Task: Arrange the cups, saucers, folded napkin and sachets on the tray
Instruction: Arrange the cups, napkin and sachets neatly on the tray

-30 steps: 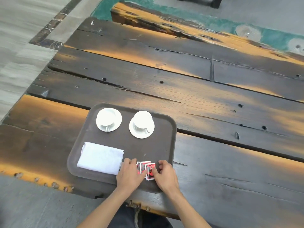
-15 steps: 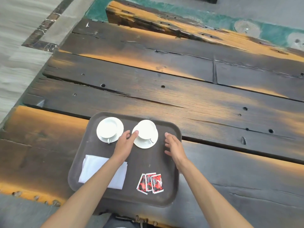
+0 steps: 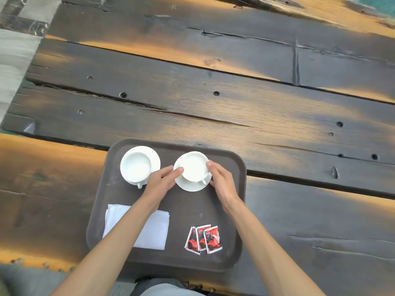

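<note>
Resting on a dark wooden table [image 3: 256, 107], the brown tray [image 3: 226, 201] carries everything. Left hand [image 3: 162, 180] and right hand [image 3: 222, 180] hold the right cup [image 3: 193, 166] at its rim from either side, fingers curled; it sits on its saucer [image 3: 188, 185]. Left cup [image 3: 135, 165] stands beside it, untouched. Folded napkin [image 3: 154, 229] lies near-left, three overlapping sachets [image 3: 204, 239] near-right.

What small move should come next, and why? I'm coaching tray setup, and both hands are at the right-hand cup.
Probably turn the right cup on its saucer: left hand and right hand flank it, and its handle points near-right while the left cup has its handle toward the near edge.
</note>
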`<state>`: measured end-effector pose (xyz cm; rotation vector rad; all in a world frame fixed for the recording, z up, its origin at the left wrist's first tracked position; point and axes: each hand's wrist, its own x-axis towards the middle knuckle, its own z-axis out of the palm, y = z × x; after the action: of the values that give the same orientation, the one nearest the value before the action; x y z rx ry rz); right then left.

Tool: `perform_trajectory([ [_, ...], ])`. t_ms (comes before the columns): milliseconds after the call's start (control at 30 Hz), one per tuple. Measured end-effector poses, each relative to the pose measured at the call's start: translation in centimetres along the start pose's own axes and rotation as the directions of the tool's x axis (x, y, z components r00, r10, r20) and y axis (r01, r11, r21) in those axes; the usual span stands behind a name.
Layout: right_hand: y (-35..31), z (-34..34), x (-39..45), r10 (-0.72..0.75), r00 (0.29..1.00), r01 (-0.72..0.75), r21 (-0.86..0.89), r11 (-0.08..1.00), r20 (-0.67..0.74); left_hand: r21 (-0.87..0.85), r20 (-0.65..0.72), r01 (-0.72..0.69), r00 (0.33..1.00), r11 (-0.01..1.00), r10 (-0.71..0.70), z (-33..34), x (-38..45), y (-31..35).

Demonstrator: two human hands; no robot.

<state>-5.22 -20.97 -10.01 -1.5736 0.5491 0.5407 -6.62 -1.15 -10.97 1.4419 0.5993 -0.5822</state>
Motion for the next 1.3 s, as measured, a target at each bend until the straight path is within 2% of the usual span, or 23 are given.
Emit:
perform_trajectory([
  [200, 1.2, -1.1, -1.0, -0.019, 0.998, 0.022, 0.049, 0.999, -0.052, -0.023, 0.056, 0.0, 0.998, 1.0, 0.001, 1.0, 0.1, -0.1],
  [433, 2.0, -2.8, -1.4, -0.036, 0.989, 0.056, 0.138, 0.989, -0.144, -0.02, 0.018, -0.026, 0.999, 0.999, 0.026, 3.6, 0.8, 0.3],
  [733, 2.3, -2.2, -1.8, 0.003, 0.977, 0.023, 0.119, 0.993, -0.213, -0.011, -0.023, -0.031, 0.999, 0.999, 0.031, 4.4, 1.0, 0.4],
  [1000, 2.4, -2.3, -2.0, 0.012, 0.971, 0.028, 0.167, 0.986, -0.239, 0.073, -0.057, -0.051, 0.997, 0.996, 0.055, 5.1, 1.1, 0.4],
  [1133, 2.3, -2.3, -2.0, -0.006, 0.974, 0.041, 0.148, 0.988, -0.227, 0.189, -0.119, -0.14, 0.979, 0.972, 0.165, 5.6, 1.2, 0.3],
  [1200, 2.2, -2.3, -2.1, -0.012, 0.974, 0.049, 0.155, 0.987, -0.228, 0.159, -0.148, -0.164, 0.971, 0.974, 0.188, 5.8, 0.9, 0.5],
  [1300, 2.3, -2.5, -2.1, -0.025, 0.968, 0.067, 0.162, 0.985, -0.25, 0.068, -0.096, -0.174, 0.979, 0.982, 0.181, 5.7, 0.5, 0.6],
])
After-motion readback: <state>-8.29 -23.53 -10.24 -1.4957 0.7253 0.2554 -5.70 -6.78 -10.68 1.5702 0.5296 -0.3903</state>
